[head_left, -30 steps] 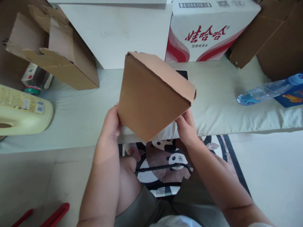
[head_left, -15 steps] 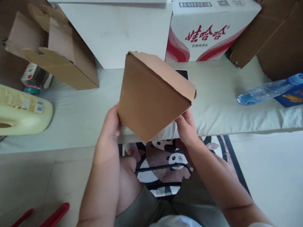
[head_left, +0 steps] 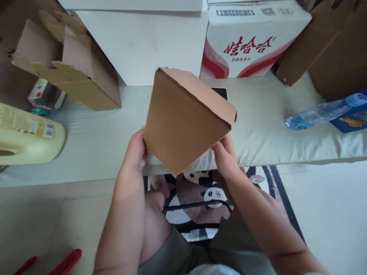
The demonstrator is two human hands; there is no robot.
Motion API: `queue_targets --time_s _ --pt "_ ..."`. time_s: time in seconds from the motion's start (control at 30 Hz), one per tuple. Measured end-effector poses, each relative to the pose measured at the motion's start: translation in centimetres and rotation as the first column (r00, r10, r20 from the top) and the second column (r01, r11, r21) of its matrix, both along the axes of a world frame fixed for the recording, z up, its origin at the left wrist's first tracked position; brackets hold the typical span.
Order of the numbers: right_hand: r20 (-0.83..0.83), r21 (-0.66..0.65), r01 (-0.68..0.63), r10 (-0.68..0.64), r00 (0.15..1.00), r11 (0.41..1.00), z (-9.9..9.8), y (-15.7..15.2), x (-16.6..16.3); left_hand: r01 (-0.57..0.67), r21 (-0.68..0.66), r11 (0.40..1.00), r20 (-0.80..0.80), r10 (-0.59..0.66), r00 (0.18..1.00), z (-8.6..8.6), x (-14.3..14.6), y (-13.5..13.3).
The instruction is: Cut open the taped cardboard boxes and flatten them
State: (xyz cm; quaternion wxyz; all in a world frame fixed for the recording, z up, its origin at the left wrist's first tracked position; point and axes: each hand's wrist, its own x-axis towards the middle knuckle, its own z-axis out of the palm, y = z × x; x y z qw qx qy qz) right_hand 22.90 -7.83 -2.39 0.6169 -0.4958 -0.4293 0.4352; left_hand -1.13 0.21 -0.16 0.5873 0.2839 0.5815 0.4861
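Observation:
A brown cardboard box [head_left: 183, 122] is held up, tilted, above the front of the cloth-covered surface, one flat face toward me and a corner pointing down. My left hand [head_left: 137, 149] grips its left edge, with most fingertips hidden behind the cardboard. On the lower right edge, my right hand [head_left: 225, 152] is closed on the box, its fingers partly underneath. Behind the box, a dark flat object with a pale rim [head_left: 220, 92] shows only in part.
Along the back stand a white box [head_left: 143, 46], a red-and-white carton [head_left: 243, 49] and brown cardboard boxes [head_left: 94, 84]. A yellow jug [head_left: 34, 141] lies left. A clear plastic bottle [head_left: 321, 112] leans over a blue packet [head_left: 352, 120] at right. Below is a panda-patterned mat [head_left: 195, 214].
The whole scene sits slightly lower in the picture, as from a small head movement. Both hands keep the same hold on the box, whose tilt looks nearly unchanged.

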Motion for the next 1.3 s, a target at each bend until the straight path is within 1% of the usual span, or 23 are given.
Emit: queue_targets --time_s 0.3,0.5,0.63,0.8,1.1,1.3 --pt "-0.060 -0.019 -0.015 0.014 0.998 1.000 0.24 -0.05 0.03 0.003 -0.002 1.000 -0.024 -0.004 1.000 0.35 0.23 -0.13" --pt "-0.037 -0.031 -0.031 0.030 0.999 0.999 0.51 0.06 0.08 0.010 -0.002 1.000 -0.046 -0.011 0.999 0.73 0.47 -0.20" --pt "-0.017 -0.019 -0.030 0.029 0.999 0.999 0.59 0.04 0.11 -0.008 -0.017 1.000 -0.054 0.007 0.999 0.92 0.57 -0.26" --pt "0.018 -0.026 -0.030 0.030 0.999 0.999 0.62 -0.04 0.09 -0.015 -0.019 1.000 -0.047 0.014 0.999 0.65 0.42 -0.18" --pt "-0.035 -0.040 -0.019 0.017 0.999 0.999 0.82 -0.07 0.04 -0.015 -0.008 1.000 -0.045 0.015 0.999 0.44 0.40 -0.18" --pt "-0.013 -0.040 -0.021 0.021 1.000 0.999 0.72 0.01 0.08 0.008 -0.003 1.000 -0.038 -0.008 0.999 0.28 0.27 -0.17"
